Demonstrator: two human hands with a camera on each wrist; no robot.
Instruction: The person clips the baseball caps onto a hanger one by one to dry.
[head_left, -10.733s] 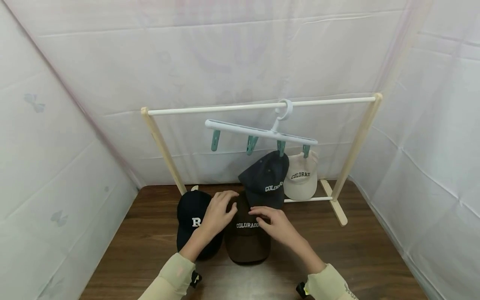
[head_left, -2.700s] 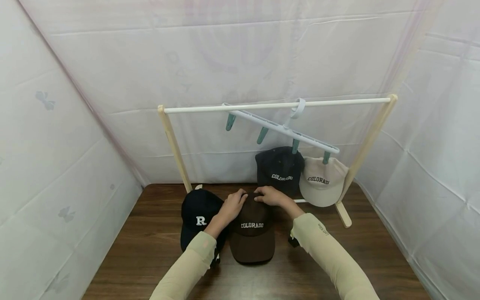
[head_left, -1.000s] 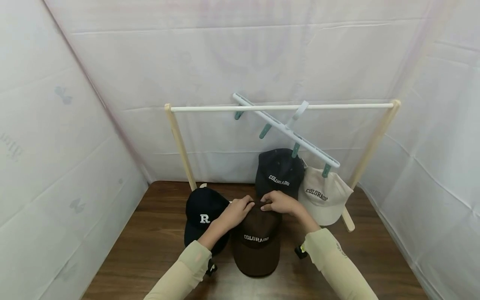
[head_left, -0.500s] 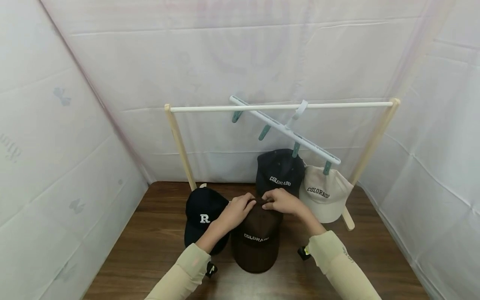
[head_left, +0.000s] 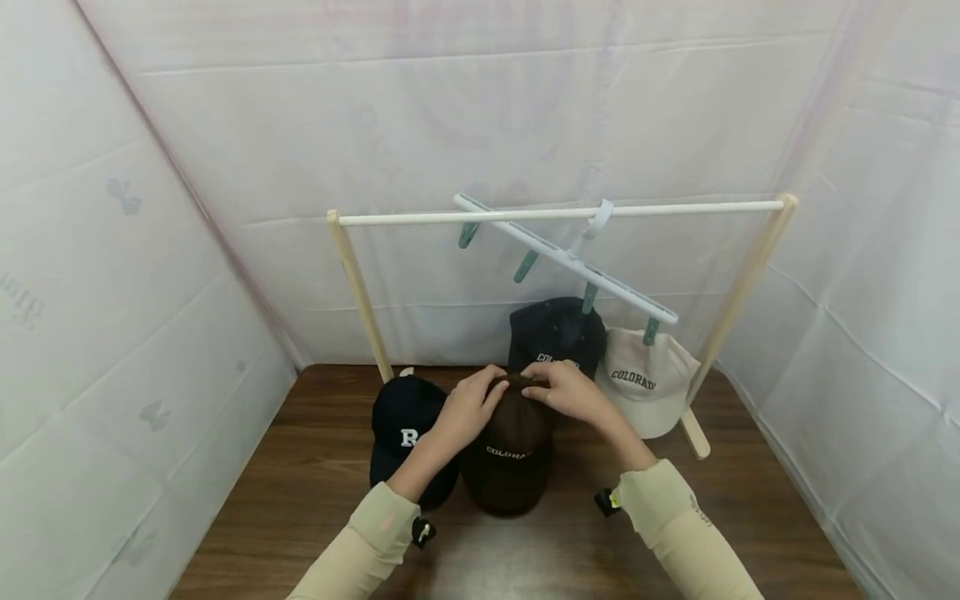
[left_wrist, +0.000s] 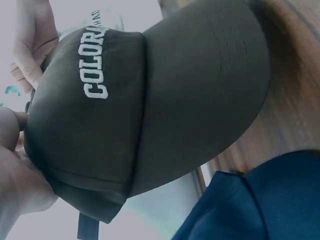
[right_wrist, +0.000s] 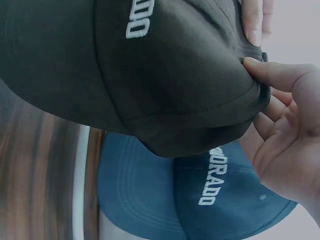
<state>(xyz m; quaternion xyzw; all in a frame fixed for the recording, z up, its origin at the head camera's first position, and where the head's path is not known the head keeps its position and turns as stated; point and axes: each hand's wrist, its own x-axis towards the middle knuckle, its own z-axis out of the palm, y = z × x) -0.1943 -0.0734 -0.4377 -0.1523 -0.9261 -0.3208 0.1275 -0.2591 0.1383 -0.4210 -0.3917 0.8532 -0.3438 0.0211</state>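
Observation:
Both hands pinch the crown of a brown cap [head_left: 510,442] lettered COLORADO. The left hand [head_left: 467,410] has the top from the left, the right hand [head_left: 573,390] from the right. In the left wrist view the cap's brim [left_wrist: 210,85] stands off the wooden surface. The right wrist view shows the right hand [right_wrist: 295,115] with thumb on the front of the crown and fingers behind it. Behind hang a navy cap [head_left: 555,329] and a cream cap [head_left: 647,392], each under a green clip of the white hanger [head_left: 547,248].
A black cap [head_left: 405,417] with a letter R lies on the wooden table [head_left: 300,500], left of the brown cap. The hanger hangs aslant from the rack's white rod [head_left: 420,218]; its two left clips [head_left: 468,235] hold nothing. White sheets stand around.
Over the last second the hands and brown cap have moved up and back, toward the navy cap. Compared with the oldest frame, the hanger has turned, its left end away, and the hands now hold the brown cap.

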